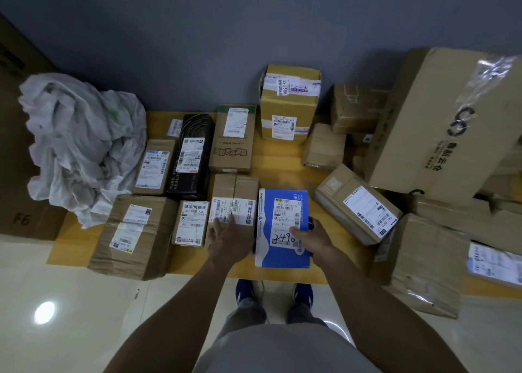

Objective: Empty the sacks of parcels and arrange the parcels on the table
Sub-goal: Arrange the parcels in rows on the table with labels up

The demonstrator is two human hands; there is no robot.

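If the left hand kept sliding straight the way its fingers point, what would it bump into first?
The left hand lies flat on a brown taped cardboard box and points away from the person. Going straight on, it would probably first meet the tan cardboard box with a green top edge behind it, though depth is hard to judge.

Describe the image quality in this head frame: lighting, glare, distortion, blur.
Head view: dim, bluish light; a bright lamp reflection glares off the glossy floor at lower left; wide-angle distortion bends the table edges and the large carton at right; labels near the blue parcel are fairly sharp, while edge parcels look soft.
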